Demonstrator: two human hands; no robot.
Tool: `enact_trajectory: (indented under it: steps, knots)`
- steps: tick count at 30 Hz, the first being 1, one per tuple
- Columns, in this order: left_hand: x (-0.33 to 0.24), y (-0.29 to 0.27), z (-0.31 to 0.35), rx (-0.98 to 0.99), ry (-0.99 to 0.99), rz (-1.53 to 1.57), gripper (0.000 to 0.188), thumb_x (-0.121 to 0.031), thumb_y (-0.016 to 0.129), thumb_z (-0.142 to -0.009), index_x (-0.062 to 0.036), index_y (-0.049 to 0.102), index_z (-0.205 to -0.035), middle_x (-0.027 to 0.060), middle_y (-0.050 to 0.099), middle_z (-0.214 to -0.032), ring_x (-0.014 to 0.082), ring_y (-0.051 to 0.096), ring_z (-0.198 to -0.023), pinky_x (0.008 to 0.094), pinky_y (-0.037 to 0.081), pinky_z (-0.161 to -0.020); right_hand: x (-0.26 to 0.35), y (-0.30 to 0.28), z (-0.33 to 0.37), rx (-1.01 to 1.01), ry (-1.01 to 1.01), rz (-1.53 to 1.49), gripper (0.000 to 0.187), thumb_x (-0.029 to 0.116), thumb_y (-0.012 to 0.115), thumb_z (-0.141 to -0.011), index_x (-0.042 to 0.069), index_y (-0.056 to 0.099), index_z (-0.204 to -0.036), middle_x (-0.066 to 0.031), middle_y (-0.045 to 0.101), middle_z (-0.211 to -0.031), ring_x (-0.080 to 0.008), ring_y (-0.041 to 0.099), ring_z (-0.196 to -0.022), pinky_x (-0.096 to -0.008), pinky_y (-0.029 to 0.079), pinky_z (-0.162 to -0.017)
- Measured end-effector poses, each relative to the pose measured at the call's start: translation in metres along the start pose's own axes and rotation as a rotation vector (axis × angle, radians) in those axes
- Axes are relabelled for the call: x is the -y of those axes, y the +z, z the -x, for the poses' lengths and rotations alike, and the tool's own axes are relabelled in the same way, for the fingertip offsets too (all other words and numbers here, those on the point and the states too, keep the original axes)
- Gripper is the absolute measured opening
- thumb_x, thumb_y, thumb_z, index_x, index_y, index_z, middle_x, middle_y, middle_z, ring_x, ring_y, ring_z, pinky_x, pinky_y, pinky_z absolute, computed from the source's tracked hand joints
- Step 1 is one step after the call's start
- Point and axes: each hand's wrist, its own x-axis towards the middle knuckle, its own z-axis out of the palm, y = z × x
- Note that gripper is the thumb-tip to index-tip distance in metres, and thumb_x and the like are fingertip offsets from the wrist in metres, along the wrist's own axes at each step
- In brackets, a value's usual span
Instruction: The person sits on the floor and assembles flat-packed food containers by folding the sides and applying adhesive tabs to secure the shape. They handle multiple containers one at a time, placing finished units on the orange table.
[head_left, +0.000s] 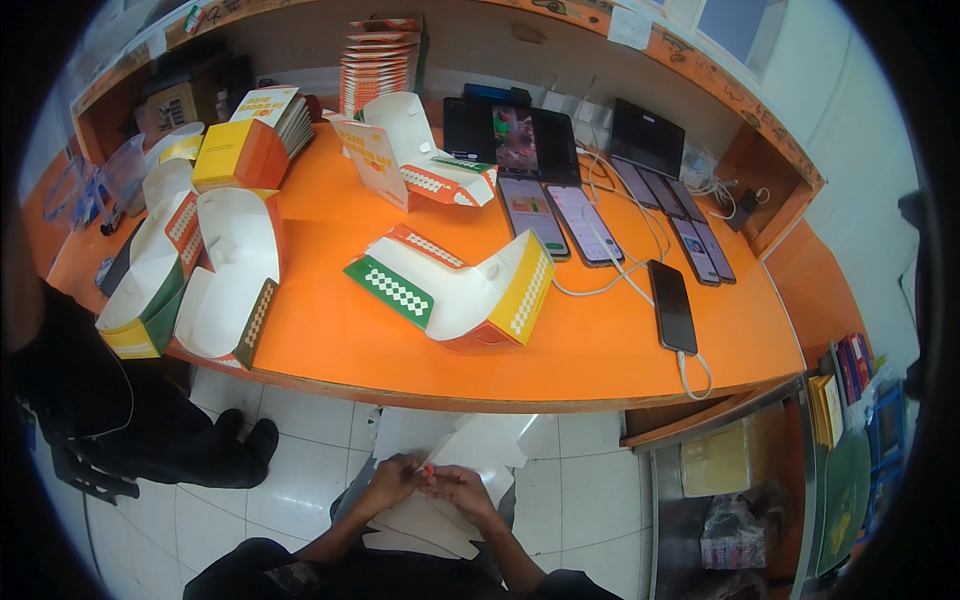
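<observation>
Below the table's front edge, white cardboard sheets (488, 447) with cut edges and flaps lie over my lap. My left hand (393, 482) is closed at the edge of the cardboard, fingers pinched. Close beside it, my right hand (462, 492) also pinches, with a small red piece (430, 476) showing between the two hands. That piece may be a printed flap of the cardboard; it is too small to tell. On the table ahead sits an open folded food box (465, 292), white inside with green, orange and yellow sides.
More open boxes (230, 260) stand at the left, another (410, 150) farther back. A stack of flat cartons (380, 70) rises behind. Several phones (585, 225) and white cables lie on the right of the orange table (330, 345). A person in dark clothes (130, 410) is at left.
</observation>
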Motion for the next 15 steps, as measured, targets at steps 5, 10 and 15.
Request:
enact_trajectory:
  steps: [5, 10, 15]
  knots:
    - [-0.014, -0.004, -0.001, 0.044, -0.056, 0.070, 0.020, -0.020, 0.061, -0.087, -0.0010, 0.065, -0.089, 0.0164, 0.066, -0.083, 0.0225, 0.065, -0.080, 0.0320, 0.050, -0.073, -0.003, 0.001, -0.006, -0.115, -0.001, -0.003, 0.023, 0.010, 0.066, -0.085, -0.005, 0.061, -0.102, -0.0120, 0.066, -0.094, -0.0182, 0.064, -0.084, -0.0289, 0.052, -0.074]
    - [-0.025, -0.010, 0.004, 0.022, 0.018, 0.066, 0.021, -0.020, 0.062, -0.087, -0.0005, 0.066, -0.096, 0.0186, 0.066, -0.092, 0.0257, 0.066, -0.085, 0.0327, 0.050, -0.077, -0.007, 0.005, -0.009, -0.187, -0.044, -0.054, 0.021, 0.010, 0.066, -0.084, -0.004, 0.063, -0.099, -0.0096, 0.067, -0.093, -0.0161, 0.062, -0.078, -0.0271, 0.050, -0.070]
    - [-0.020, -0.012, 0.002, 0.005, 0.016, 0.103, 0.017, -0.015, 0.065, -0.084, -0.0007, 0.067, -0.094, 0.0158, 0.067, -0.090, 0.0237, 0.066, -0.083, 0.0308, 0.050, -0.076, -0.006, 0.007, -0.008, -0.145, -0.045, -0.076, 0.018, 0.009, 0.061, -0.088, -0.005, 0.063, -0.099, -0.0089, 0.065, -0.096, -0.0160, 0.061, -0.082, -0.0283, 0.049, -0.075]
